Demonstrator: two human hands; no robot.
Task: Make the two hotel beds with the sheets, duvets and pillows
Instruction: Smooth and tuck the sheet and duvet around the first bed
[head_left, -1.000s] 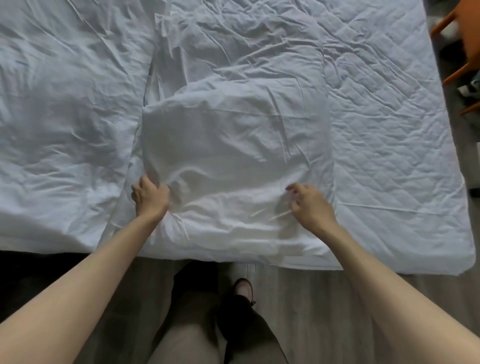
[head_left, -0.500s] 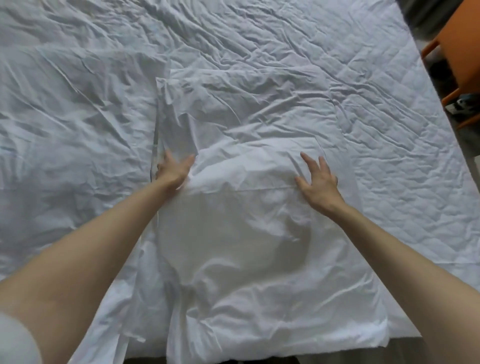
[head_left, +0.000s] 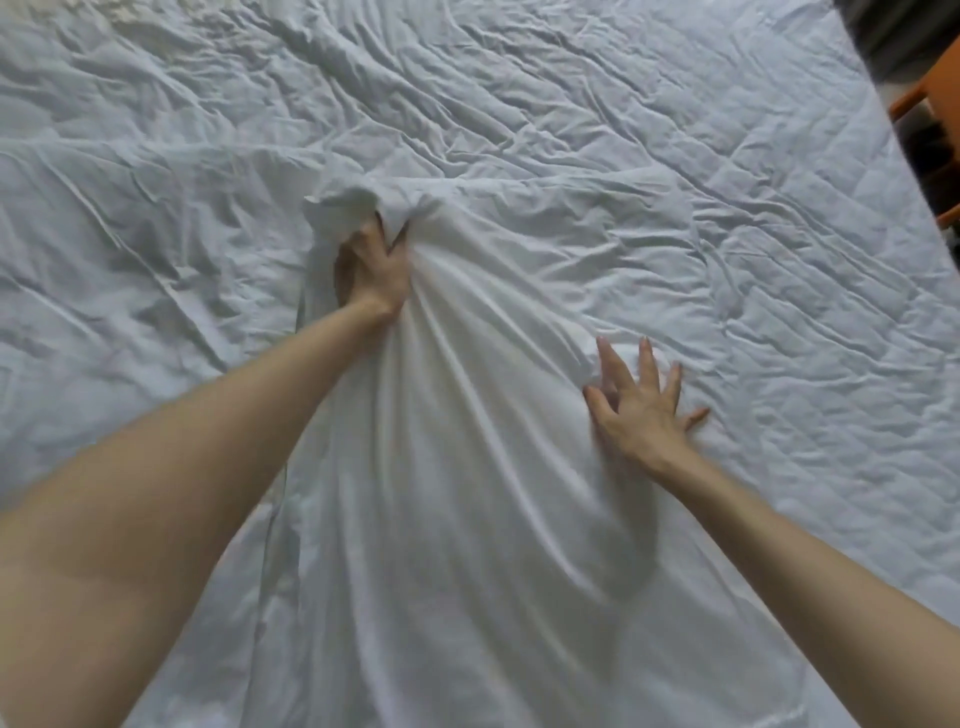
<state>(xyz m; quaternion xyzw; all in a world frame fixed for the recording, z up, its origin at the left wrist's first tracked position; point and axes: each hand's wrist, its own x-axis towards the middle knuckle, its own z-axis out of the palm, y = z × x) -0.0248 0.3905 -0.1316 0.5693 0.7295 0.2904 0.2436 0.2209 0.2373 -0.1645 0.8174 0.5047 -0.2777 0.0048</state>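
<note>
Gripping a bunched fold of the white sheet (head_left: 467, 467) in my clenched left hand (head_left: 371, 270), I hold its far end at frame centre. Its long axis runs from there down to the bottom edge. My right hand (head_left: 641, 400), nearer me, lies splayed flat on its right border. The sheet, or possibly a pillowcase, lies on the quilted mattress pad (head_left: 779, 234). An orange chair (head_left: 919, 101) stands upper right.
</note>
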